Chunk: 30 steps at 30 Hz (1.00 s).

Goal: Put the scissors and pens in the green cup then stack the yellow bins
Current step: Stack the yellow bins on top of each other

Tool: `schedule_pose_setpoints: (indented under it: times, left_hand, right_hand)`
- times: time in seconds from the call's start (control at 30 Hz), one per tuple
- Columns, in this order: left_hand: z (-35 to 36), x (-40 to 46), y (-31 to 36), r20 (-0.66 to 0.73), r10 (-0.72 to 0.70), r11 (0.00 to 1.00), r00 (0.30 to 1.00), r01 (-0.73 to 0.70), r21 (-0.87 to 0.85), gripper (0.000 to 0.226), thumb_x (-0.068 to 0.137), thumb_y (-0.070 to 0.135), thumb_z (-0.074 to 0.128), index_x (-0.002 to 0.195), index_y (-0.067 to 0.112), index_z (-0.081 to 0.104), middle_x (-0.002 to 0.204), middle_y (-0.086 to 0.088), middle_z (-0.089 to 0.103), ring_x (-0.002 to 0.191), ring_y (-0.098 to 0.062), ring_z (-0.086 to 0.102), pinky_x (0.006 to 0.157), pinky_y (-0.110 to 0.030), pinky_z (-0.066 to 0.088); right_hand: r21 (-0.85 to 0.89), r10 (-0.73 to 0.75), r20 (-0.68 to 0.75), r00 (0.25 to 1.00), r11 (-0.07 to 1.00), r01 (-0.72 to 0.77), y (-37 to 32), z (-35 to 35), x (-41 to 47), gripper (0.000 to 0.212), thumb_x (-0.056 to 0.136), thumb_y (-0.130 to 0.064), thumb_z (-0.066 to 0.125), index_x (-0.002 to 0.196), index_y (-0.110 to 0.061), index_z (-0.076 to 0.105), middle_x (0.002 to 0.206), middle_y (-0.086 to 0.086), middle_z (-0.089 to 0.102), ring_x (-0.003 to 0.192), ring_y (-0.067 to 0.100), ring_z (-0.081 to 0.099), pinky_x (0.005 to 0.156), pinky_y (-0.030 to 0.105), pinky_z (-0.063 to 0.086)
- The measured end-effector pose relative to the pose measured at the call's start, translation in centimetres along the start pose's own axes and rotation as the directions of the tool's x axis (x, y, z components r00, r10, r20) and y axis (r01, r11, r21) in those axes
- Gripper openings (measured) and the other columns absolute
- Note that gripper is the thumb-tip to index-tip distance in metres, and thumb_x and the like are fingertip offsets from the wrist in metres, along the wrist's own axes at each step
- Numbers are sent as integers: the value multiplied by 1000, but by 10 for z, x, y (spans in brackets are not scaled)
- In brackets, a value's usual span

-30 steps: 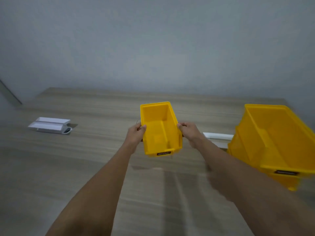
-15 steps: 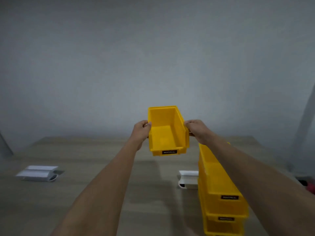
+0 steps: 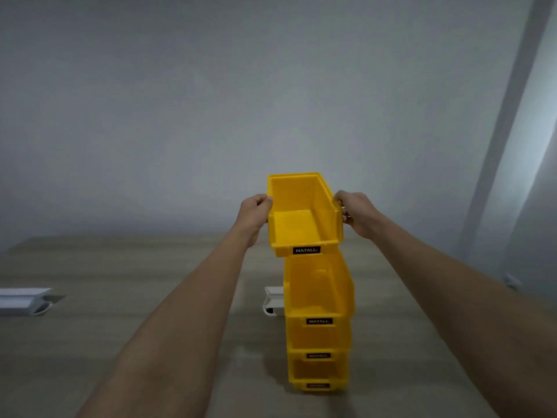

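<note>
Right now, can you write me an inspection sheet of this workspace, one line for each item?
Surface: wooden table, bare in front.
Job's things: stack of yellow bins, three labels showing; another yellow bin held just above its top. Green cup, scissors, pens: nothing seen.
Clutter: white box at the left edge; white object behind the stack.
Grippers: left hand and right hand grip the held bin's side walls, fingers hooked over the rim.
Cables: nothing seen.
Surroundings: plain grey wall; pale upright strip at right.

Smooth yellow plastic bin (image 3: 304, 218); matt wood-grain table (image 3: 120, 297).
</note>
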<state>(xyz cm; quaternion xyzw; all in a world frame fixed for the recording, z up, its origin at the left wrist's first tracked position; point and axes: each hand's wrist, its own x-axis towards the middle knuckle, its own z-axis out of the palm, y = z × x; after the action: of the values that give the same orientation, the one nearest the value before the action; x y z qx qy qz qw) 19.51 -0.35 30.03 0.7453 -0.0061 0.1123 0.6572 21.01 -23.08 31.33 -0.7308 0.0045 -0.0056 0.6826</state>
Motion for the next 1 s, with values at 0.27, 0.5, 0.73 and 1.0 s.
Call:
schedule_pose_setpoints:
  times: [0.27,0.5,0.73,1.0]
  left_hand:
    - [46,-11,-10,75,-66,997,995,69,-37,26,101,16,47,118,5,63,105,-10,68,92,-22,64,91,-41,53]
    - [50,-13,-27,-10,-69,997,998,68,-42,16,91,14,50,84,13,64,72,-2,57,65,-15,51,62,-31,46]
    - [40,-9,-38,-41,-66,998,997,66,5,23,85,16,52,63,20,53,58,4,46,58,-13,42,57,-28,38]
    - [36,-11,-52,9,-61,997,998,60,37,19,91,17,52,74,14,60,71,-1,55,67,-15,52,64,-32,50]
  right_hand:
    - [33,27,-69,997,999,-25,18,-39,7,45,94,-25,56,125,7,54,131,30,56,121,43,56,104,58,45]
    - [-11,44,-12,999,999,-45,33,-42,3,23,93,-23,53,106,-4,58,98,24,56,76,23,51,75,42,52]
    - [13,76,21,997,997,-76,45,-34,-1,8,92,-17,50,84,-14,47,67,3,41,58,14,42,55,28,40]
    - [-4,68,19,998,998,-68,50,-32,3,10,91,-20,50,95,-10,47,70,6,42,59,15,43,53,28,40]
